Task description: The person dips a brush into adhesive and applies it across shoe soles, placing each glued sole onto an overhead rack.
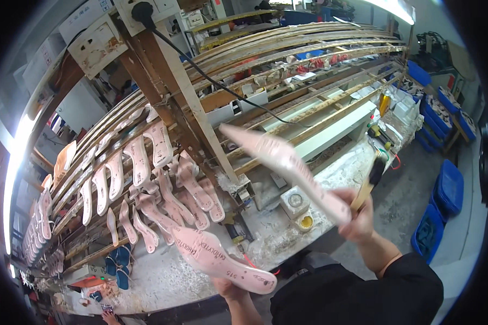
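Observation:
A pink printed shoe insole (217, 259) spans the near bench edge, with my left hand (230, 290) closed under its heel part. My right hand (358, 222) is closed on the heel end of a second pink insole (295, 169), which slants up to the left and is slightly blurred. The same hand also grips a brush (375, 176) with a wooden handle and dark bristles pointing up. Between the hands, a small pot with yellow contents (306, 222) sits beside a white block with a round opening (294, 200).
Many pink insoles (141, 162) hang on the slatted wooden rack (331, 103) at left. A wooden post (190, 103) with a black cable (217, 84) rises from the stained white bench (271, 238). Blue bins (444, 189) stand at right. Another person's hand (109, 317) shows at lower left.

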{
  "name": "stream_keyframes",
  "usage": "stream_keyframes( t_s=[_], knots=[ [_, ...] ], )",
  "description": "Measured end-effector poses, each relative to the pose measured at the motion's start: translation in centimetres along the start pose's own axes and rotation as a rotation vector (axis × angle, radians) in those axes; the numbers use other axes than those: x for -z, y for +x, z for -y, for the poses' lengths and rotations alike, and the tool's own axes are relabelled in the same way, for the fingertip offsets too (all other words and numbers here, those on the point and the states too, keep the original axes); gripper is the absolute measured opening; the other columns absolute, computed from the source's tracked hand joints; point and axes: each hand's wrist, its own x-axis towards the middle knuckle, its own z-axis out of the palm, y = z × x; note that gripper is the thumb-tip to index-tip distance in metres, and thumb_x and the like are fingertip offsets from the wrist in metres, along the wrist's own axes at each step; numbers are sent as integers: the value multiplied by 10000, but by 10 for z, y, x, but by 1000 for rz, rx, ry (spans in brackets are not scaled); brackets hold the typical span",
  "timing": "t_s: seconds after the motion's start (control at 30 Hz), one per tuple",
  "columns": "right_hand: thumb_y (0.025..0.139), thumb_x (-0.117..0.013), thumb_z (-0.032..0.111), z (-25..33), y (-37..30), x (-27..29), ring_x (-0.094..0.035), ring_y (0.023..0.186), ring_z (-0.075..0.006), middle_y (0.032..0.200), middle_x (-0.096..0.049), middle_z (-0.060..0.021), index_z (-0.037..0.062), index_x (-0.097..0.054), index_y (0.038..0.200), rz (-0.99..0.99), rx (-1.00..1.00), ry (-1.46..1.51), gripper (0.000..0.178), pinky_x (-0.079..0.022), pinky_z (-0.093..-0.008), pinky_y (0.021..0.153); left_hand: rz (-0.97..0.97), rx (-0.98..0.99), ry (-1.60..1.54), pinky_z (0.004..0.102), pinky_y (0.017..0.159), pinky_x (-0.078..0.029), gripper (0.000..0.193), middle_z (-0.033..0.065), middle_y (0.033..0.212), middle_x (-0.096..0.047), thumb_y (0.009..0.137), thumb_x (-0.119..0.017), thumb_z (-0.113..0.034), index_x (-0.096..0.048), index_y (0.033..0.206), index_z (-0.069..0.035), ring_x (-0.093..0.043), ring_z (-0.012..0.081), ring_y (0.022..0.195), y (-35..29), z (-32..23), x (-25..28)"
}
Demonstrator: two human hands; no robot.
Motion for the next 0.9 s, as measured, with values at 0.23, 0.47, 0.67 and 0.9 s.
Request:
stream_keyframes(
  t_s=[0.23,0.47,0.67,0.9],
  knots=[
    [714,-891,558,2,31,-2,-573,807,-53,1028,-664,-80,-149,-547,1275,-306,199,-359,966,-427,-196,675,-164,122,-89,434,793,-600,774,200,1314,-544,884,-753,-367,-396,1458,11,-648,313,998,-63,9,80],
    [827,-831,355,10,224,-23,-642,713,-67,864,-718,-43,-49,-724,1154,-265,304,-620,531,-485,-215,573,-64,150,-260,423,841,-582,835,167,1318,-503,887,-750,-446,-329,1512,-85,-595,298,1058,-88,2,78],
    [788,-867,380,-46,315,-81,-653,623,-189,748,-711,-105,3,-778,924,-121,30,-792,411,-512,-362,593,-336,171,625,415,997,-510,673,163,1283,-638,950,-564,-349,-406,1499,5,-642,291,1140,-104,-23,-1],
    [820,-843,428,-40,306,-56,-564,622,-106,677,-637,-65,-22,-750,872,-208,6,-804,463,-471,-334,568,-611,221,202,450,1049,-491,695,188,1361,-597,928,-595,-346,-402,1502,-4,-616,299,1207,-63,-10,-47]
  ],
)
